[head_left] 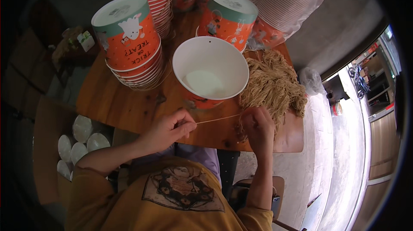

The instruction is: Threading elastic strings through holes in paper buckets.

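Note:
A thin tan cord (217, 119) runs taut between my two hands, just above the table's near edge. My left hand (172, 128) pinches one end between thumb and fingers. Closed around the other end is my right hand (257, 125), its fingers curled and partly hidden. Beyond the cord, a paper bucket (211, 65) stands upright with its white inside facing up and a small hole near the far rim. Beside it on the right lies a loose heap of tan cords (275, 85), close to my right hand.
Upside-down orange and green buckets are stacked at the left (129, 37) and behind the upright one (230, 16). More bucket stacks in clear plastic (288, 3) fill the table's back. An open cardboard box (45, 145) with white round items (81, 128) sits on the lower left.

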### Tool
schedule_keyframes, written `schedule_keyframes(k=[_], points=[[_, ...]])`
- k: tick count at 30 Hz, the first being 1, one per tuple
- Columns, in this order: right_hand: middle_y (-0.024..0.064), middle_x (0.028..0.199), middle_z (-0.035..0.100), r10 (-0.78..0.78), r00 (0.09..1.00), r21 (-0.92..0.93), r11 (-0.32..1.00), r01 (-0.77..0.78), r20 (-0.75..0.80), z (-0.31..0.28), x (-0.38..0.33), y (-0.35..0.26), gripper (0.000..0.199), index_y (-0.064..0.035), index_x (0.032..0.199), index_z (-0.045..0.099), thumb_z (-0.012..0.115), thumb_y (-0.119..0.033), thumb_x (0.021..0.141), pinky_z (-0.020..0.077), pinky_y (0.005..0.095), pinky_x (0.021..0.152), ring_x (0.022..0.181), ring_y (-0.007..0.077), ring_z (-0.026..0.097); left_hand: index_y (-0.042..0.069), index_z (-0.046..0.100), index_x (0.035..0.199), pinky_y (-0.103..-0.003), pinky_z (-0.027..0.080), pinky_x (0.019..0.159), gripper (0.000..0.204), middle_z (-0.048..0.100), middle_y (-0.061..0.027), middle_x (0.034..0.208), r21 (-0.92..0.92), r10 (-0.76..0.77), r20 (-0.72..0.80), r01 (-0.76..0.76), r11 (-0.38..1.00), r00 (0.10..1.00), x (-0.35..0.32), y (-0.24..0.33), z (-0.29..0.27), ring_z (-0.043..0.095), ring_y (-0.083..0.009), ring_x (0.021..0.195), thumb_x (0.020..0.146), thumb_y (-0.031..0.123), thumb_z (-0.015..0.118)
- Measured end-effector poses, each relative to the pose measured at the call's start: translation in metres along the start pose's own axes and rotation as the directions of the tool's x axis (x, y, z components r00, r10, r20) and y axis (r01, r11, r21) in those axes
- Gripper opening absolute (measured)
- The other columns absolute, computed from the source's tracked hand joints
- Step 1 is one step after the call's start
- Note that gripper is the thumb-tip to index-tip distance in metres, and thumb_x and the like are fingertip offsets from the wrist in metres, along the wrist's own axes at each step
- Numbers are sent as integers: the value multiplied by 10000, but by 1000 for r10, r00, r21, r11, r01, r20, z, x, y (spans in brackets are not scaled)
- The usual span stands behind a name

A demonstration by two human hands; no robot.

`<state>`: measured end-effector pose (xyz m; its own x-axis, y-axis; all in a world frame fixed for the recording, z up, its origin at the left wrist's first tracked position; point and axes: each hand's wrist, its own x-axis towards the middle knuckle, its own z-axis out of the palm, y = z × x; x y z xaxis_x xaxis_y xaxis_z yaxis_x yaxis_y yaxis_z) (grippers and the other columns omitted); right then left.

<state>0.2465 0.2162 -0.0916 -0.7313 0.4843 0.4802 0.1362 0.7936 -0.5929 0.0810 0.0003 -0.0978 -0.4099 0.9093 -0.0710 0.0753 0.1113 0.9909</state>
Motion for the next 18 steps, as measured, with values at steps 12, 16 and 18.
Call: schedule_keyframes(k=[12,16,18], points=[[94,943,616,-82,988,440,898,15,134,41,-12,-72,257,-38,1054,598,694,9,820,542,288,616,779,209,659,17,594,862,-329,442,552,177,596,-93,697,302,132,6,-128,945,991,3,38,-1,571,-180,599,911,177,652],[67,825,595,-74,987,349,937,20,140,37,-11,-78,171,-32,959,610,696,10,817,513,289,574,669,183,624,17,582,890,-331,438,555,172,591,-90,696,313,137,39,-142,939,990,3,41,-7,571,-184,608,928,179,625],[58,772,578,-34,995,323,946,1,94,38,-11,-79,137,-30,900,608,696,16,805,485,277,546,598,167,586,20,565,922,-331,448,574,153,588,-91,700,216,34,39,-42,975,999,4,41,-7,574,-195,621,936,166,608]])
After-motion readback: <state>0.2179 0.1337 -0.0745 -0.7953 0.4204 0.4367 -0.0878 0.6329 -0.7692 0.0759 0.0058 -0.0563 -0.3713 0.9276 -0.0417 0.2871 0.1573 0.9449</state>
